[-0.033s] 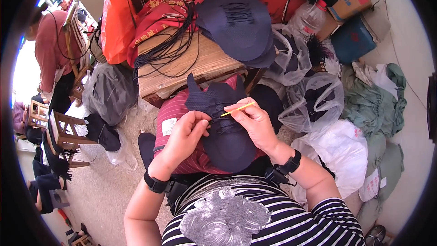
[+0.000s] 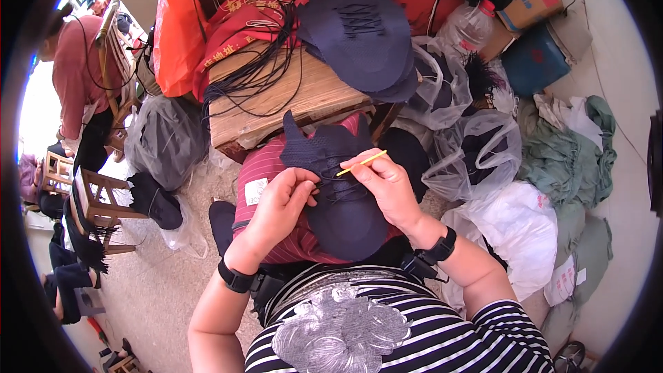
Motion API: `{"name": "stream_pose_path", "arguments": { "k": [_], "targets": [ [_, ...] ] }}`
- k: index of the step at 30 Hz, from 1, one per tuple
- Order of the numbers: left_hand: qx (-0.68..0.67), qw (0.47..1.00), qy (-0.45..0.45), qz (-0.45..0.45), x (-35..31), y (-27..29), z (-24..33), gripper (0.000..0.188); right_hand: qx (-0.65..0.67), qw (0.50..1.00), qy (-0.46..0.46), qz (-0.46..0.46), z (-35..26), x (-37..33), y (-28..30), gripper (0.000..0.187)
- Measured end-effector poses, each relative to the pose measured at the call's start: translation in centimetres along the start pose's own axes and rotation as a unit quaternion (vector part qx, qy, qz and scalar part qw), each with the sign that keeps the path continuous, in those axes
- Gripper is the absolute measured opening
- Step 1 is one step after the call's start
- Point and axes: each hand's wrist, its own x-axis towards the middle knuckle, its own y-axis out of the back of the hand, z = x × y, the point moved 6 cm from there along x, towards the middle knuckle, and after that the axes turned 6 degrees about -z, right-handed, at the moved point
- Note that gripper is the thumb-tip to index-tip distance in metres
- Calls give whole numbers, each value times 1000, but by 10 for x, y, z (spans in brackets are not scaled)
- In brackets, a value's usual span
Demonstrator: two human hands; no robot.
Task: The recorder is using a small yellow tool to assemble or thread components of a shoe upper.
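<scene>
A navy mesh shoe upper (image 2: pixel 345 224) lies over a maroon striped cloth (image 2: pixel 250 174) on my lap, its toe toward me. Dark lacing crosses its middle. My right hand (image 2: pixel 383 183) pinches a thin yellow stick-like tool (image 2: pixel 362 164), with its lower tip at the lacing. Too small to make out is the shape of that tip. At the upper's left side my left hand (image 2: pixel 284 200) is closed, thumb against fingers, on a dark lace (image 2: pixel 327 178) that runs toward the tool. The lace's end is hidden.
Beyond my lap, a wooden stool (image 2: pixel 283 107) bears a bundle of black laces (image 2: pixel 255 83) and stacked navy uppers (image 2: pixel 362 41). Plastic bags (image 2: pixel 476 152) crowd the right, with a white sack (image 2: pixel 514 224) nearer. A grey bag (image 2: pixel 166 141) and wooden chair (image 2: pixel 100 200) stand left; a person (image 2: pixel 79 76) is farther off.
</scene>
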Motion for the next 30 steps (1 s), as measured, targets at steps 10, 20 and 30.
{"name": "stream_pose_path", "arguments": {
  "k": [10, 20, 30],
  "targets": [
    [117, 985, -87, 90, -9, 2, 7, 18, 255, 962, -82, 56, 13, -5, 18, 23],
    [213, 953, -70, 203, -6, 3, 19, 57, 228, 971, -62, 19, 3, 2, 16, 17],
    [154, 963, -78, 206, -22, 15, 7, 53, 106, 988, -61, 90, 0, -3, 48, 12]
  ]
}}
